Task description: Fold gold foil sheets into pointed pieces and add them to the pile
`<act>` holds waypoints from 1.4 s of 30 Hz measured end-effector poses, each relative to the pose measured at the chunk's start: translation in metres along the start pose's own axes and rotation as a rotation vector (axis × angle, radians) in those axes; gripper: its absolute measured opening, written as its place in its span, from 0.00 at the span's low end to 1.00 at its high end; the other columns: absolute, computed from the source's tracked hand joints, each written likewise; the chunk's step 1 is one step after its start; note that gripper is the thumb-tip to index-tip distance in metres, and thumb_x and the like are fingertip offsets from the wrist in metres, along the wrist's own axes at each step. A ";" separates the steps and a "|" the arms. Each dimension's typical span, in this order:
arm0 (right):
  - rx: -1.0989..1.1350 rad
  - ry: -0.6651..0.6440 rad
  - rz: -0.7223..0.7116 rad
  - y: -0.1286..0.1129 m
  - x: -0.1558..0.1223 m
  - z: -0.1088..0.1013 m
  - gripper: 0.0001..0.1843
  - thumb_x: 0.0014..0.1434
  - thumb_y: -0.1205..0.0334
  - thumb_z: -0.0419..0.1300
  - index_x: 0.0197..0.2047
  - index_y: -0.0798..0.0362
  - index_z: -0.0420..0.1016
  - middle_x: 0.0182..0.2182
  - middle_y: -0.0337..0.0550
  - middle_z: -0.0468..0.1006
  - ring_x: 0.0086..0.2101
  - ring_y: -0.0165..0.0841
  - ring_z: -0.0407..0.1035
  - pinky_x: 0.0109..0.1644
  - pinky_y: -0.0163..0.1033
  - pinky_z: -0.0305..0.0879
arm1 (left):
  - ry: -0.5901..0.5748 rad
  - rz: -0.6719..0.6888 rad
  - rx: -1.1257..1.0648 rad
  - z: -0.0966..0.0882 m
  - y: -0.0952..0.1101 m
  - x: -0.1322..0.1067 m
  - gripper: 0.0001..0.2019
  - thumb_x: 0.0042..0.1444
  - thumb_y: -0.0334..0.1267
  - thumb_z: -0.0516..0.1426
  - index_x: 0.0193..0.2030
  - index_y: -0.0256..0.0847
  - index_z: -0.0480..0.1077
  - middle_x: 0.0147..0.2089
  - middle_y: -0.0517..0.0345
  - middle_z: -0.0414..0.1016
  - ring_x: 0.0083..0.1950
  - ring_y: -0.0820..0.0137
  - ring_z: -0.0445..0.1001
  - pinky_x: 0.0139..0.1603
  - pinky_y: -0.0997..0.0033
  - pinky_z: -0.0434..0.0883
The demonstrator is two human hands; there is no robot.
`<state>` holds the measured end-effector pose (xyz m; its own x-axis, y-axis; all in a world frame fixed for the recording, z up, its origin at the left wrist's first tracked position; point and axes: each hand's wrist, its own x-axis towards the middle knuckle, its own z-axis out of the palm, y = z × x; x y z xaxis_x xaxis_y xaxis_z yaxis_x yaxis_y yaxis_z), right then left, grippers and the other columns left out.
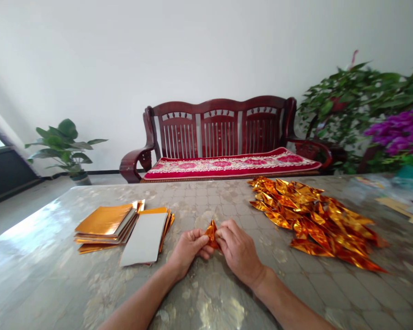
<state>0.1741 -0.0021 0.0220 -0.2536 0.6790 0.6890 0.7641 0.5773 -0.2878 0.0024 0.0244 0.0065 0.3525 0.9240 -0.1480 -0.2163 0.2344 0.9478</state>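
A small folded piece of gold foil paper (212,230) is pinched between both my hands just above the table (206,302). My left hand (188,250) grips its left side with closed fingers. My right hand (238,251) grips its right side, fingers curled over it. To the left lie two stacks of flat gold foil sheets (105,222), the nearer stack (146,238) showing a white back. On the right is a pile of several folded gold pieces (316,220).
The table has a glossy patterned cover. Behind it stands a dark red wooden bench (223,133) with a red cushion. A potted plant (67,146) is at back left, green leaves and purple flowers (399,130) at right. Papers lie at the table's far right.
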 end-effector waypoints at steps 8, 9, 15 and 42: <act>-0.001 -0.014 -0.020 0.000 0.000 0.000 0.08 0.64 0.69 0.53 0.34 0.51 0.69 0.34 0.42 0.71 0.34 0.34 0.66 0.38 0.38 0.61 | -0.020 0.003 0.021 0.003 0.003 -0.002 0.22 0.42 0.52 0.70 0.31 0.34 0.72 0.25 0.56 0.78 0.23 0.76 0.73 0.24 0.80 0.69; -0.017 -0.016 -0.027 0.000 0.000 0.000 0.08 0.64 0.69 0.52 0.33 0.51 0.68 0.34 0.43 0.71 0.33 0.34 0.66 0.38 0.38 0.61 | -0.021 0.005 0.028 0.003 0.003 -0.002 0.22 0.42 0.52 0.69 0.30 0.34 0.72 0.25 0.56 0.78 0.23 0.75 0.73 0.24 0.80 0.69; 0.040 0.045 -0.015 -0.004 0.003 -0.004 0.10 0.67 0.65 0.50 0.35 0.50 0.69 0.34 0.43 0.72 0.34 0.34 0.67 0.39 0.38 0.63 | -0.027 0.060 -0.011 0.000 0.001 -0.001 0.22 0.44 0.53 0.69 0.32 0.34 0.72 0.25 0.57 0.78 0.23 0.77 0.72 0.25 0.80 0.69; -0.077 0.077 -0.127 0.029 -0.003 0.000 0.10 0.67 0.68 0.54 0.36 0.52 0.75 0.33 0.42 0.76 0.36 0.33 0.68 0.41 0.38 0.63 | 0.168 0.924 1.049 -0.036 0.015 -0.005 0.17 0.62 0.28 0.51 0.56 0.44 0.67 0.51 0.51 0.71 0.51 0.67 0.73 0.54 0.63 0.71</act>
<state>0.1974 0.0124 0.0117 -0.3070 0.5640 0.7666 0.7726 0.6181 -0.1453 -0.0356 0.0343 0.0110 0.3309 0.6607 0.6738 0.4895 -0.7306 0.4760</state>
